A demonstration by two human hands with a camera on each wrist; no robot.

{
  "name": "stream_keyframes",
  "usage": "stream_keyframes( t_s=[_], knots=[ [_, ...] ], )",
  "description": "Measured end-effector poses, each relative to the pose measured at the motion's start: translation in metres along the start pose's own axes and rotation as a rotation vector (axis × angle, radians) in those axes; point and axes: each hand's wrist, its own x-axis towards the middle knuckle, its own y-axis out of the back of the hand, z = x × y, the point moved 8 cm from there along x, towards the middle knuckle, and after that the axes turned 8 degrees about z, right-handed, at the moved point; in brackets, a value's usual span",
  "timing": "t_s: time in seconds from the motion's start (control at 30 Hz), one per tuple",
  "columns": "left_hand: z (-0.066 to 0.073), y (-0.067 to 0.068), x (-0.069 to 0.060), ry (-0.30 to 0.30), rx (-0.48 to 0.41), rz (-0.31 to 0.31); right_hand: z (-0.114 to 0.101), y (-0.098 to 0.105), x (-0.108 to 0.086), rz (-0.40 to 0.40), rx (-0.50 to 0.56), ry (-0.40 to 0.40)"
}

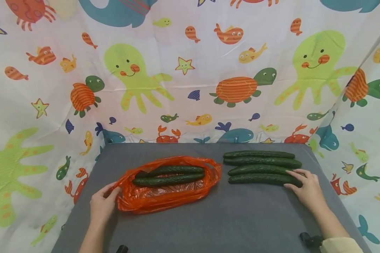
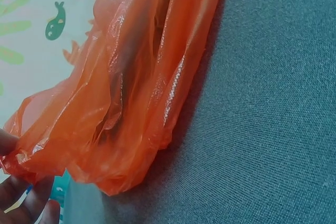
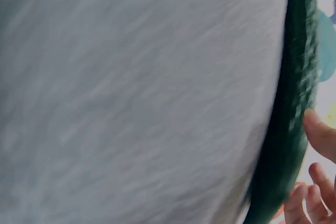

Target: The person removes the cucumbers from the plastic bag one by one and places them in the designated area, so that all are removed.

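An orange plastic bag [image 1: 164, 205] lies spread on the left, its mouth facing up, with two cucumbers [image 1: 169, 180] inside. My left hand [image 1: 103, 203] pinches the bag's left end between thumb and fingers; the left wrist view shows the gathered plastic [image 2: 121, 145] in the fingers [image 2: 32, 203]. Several cucumbers [image 1: 259, 161] lie side by side on the right. My right hand [image 1: 307, 189] is at the right end of the nearest cucumber [image 1: 263, 178], thumb and fingertips around it. In the right wrist view the thumb touches that cucumber [image 3: 294, 98].
Both groups rest on a grey cloth-covered table [image 1: 209, 228]. A curtain [image 1: 183, 105] printed with sea animals stands behind and at both sides. Small black objects are at the near edge, one [image 1: 122, 249] by the left forearm and another [image 1: 310, 240] by the right sleeve.
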Motion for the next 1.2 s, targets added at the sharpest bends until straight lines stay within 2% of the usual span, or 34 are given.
stream_keyframes(
  t_s=[0.2, 0.47, 0.7, 0.93, 1.07, 1.2],
  knots=[
    [0.002, -0.001, 0.0, -0.002, -0.004, 0.006, -0.02, 0.005, 0.006, -0.01, 0.07, -0.008],
    [0.0, -0.001, 0.0, 0.006, 0.01, -0.025, -0.044, 0.015, 0.009, 0.143, 0.236, -0.075],
    [-0.002, -0.003, 0.001, 0.023, 0.019, -0.021, -0.068, 0.009, 0.009, 0.101, 0.289, -0.107],
    [-0.003, 0.0, -0.001, 0.019, 0.004, -0.026, -0.105, 0.008, 0.014, 0.111, 0.354, -0.06],
    [-0.003, -0.001, 0.0, 0.029, -0.003, -0.03, -0.118, 0.007, 0.016, 0.117, 0.38, -0.061],
    [-0.005, -0.003, 0.002, 0.036, 0.002, -0.033, -0.13, 0.004, 0.018, 0.131, 0.412, -0.029]
  ],
)
